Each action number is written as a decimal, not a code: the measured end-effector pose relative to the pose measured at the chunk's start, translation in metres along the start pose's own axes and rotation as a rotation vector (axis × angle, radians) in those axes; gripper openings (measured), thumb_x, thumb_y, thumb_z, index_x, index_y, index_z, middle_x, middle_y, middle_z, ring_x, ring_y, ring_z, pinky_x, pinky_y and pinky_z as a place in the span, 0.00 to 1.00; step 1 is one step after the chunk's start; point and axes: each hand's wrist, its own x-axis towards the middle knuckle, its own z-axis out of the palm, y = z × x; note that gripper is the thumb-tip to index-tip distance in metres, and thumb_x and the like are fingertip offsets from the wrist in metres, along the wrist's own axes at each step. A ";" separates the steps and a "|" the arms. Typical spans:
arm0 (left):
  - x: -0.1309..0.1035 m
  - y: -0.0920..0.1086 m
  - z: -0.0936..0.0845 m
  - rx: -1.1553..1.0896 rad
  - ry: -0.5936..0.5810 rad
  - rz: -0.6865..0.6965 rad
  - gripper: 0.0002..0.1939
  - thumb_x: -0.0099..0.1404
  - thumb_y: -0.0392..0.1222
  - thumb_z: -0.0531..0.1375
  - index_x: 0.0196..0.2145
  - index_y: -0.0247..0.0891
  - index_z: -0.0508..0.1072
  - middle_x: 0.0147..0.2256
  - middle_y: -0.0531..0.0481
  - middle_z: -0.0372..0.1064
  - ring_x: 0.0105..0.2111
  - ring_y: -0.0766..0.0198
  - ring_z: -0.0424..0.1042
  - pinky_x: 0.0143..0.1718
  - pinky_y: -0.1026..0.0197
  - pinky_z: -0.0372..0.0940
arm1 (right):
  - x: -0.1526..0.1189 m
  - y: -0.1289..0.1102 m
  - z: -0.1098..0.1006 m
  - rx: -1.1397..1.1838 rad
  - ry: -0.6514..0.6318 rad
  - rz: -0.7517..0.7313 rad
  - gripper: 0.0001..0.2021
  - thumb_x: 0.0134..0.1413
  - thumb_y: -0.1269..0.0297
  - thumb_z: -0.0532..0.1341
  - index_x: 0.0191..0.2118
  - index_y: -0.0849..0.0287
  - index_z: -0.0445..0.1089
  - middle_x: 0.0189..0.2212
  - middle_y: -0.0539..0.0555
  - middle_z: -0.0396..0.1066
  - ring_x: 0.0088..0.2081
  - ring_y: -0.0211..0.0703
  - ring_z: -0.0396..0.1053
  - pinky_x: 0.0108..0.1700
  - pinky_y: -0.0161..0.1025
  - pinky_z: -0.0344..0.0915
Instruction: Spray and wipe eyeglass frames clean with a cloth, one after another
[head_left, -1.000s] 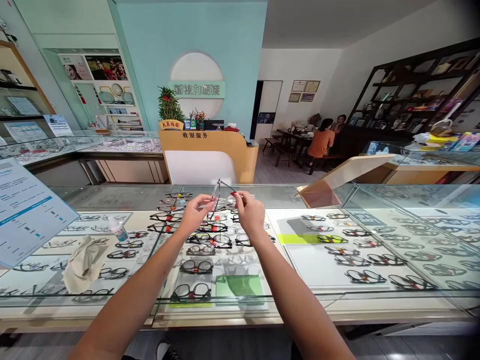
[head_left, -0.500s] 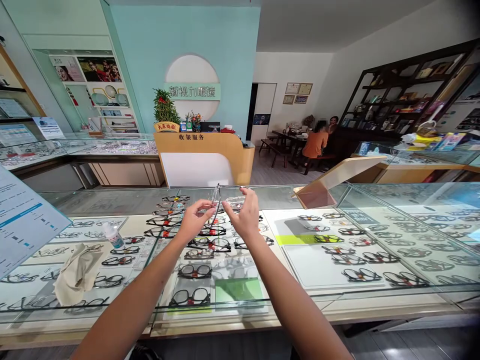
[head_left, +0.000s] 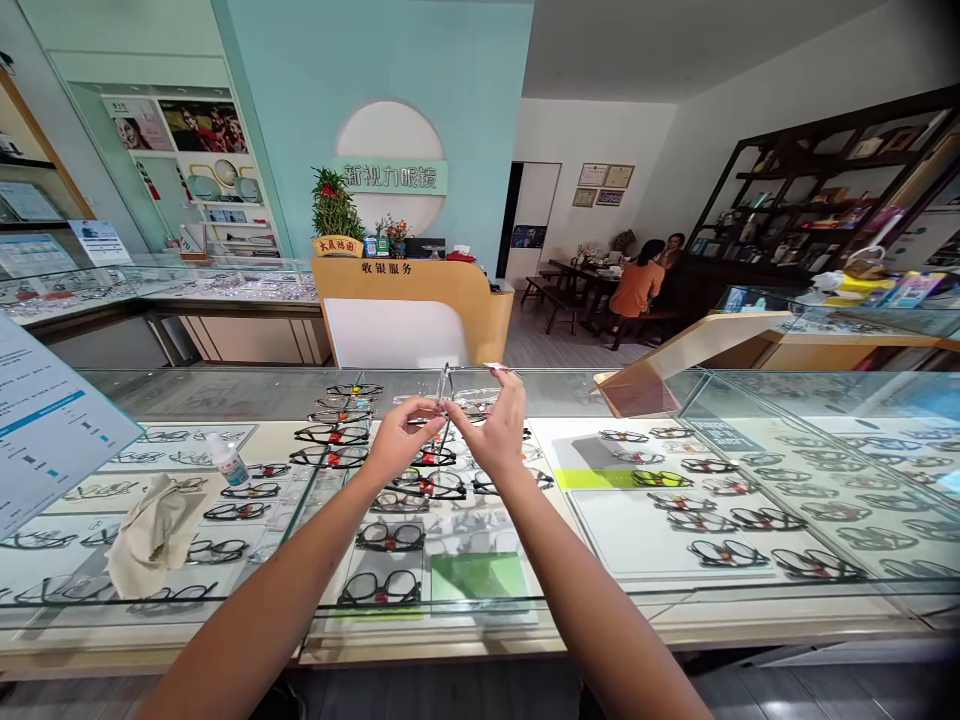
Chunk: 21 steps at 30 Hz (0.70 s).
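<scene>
A thin-framed pair of eyeglasses (head_left: 448,383) is held up nearly edge-on above the glass counter. My left hand (head_left: 405,437) is closed on it, thumb and index finger pinching its near side. My right hand (head_left: 495,425) has its thumb tip against the same eyeglasses, with the other fingers curled upward. A small whitish piece (head_left: 495,367) shows at the right fingertips, too small to make out. Beneath the hands, several dark-framed glasses (head_left: 390,537) lie in rows inside the glass display case (head_left: 480,606). My fingers hide part of the held frame.
On the counter at left are a beige cloth (head_left: 154,540), a small white bottle (head_left: 227,460) and a printed sheet (head_left: 52,430). A tilted wooden-framed mirror (head_left: 675,355) stands at right. Beyond are a cashier desk (head_left: 491,320) and a seated person in orange (head_left: 636,288).
My right thumb has come in to touch the eyeglasses, and the hands are closer together. The eyeglasses have shifted slightly right in view.
</scene>
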 end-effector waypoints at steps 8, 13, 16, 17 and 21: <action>0.000 0.000 0.000 -0.007 -0.008 0.004 0.20 0.65 0.59 0.73 0.42 0.42 0.81 0.47 0.42 0.81 0.51 0.49 0.81 0.47 0.53 0.78 | -0.002 -0.001 0.000 0.015 0.000 0.021 0.34 0.69 0.44 0.66 0.70 0.57 0.58 0.65 0.71 0.68 0.67 0.66 0.67 0.69 0.67 0.65; -0.001 0.001 0.000 0.003 -0.003 -0.002 0.19 0.65 0.59 0.73 0.43 0.42 0.81 0.48 0.42 0.81 0.52 0.49 0.81 0.47 0.53 0.78 | -0.002 -0.004 0.001 0.009 0.016 0.021 0.33 0.71 0.44 0.65 0.69 0.57 0.58 0.64 0.71 0.68 0.67 0.66 0.67 0.69 0.67 0.66; -0.002 0.001 0.000 0.008 0.003 -0.007 0.19 0.66 0.58 0.73 0.43 0.42 0.82 0.48 0.42 0.82 0.52 0.49 0.81 0.48 0.52 0.77 | -0.003 -0.005 0.002 0.012 0.022 0.035 0.34 0.70 0.43 0.66 0.69 0.56 0.58 0.64 0.71 0.68 0.67 0.66 0.67 0.69 0.67 0.65; -0.002 0.001 0.000 0.009 0.004 -0.008 0.19 0.66 0.58 0.73 0.43 0.42 0.82 0.48 0.42 0.82 0.52 0.49 0.81 0.49 0.52 0.77 | -0.003 -0.005 0.002 0.016 0.022 0.037 0.34 0.70 0.44 0.66 0.69 0.56 0.58 0.64 0.71 0.68 0.67 0.66 0.67 0.69 0.68 0.65; -0.002 0.000 0.001 0.007 0.006 -0.003 0.19 0.65 0.58 0.73 0.43 0.42 0.82 0.47 0.42 0.82 0.52 0.49 0.81 0.49 0.51 0.77 | -0.003 -0.005 0.003 0.006 0.034 0.029 0.33 0.70 0.44 0.66 0.69 0.56 0.57 0.64 0.71 0.68 0.67 0.66 0.67 0.69 0.68 0.66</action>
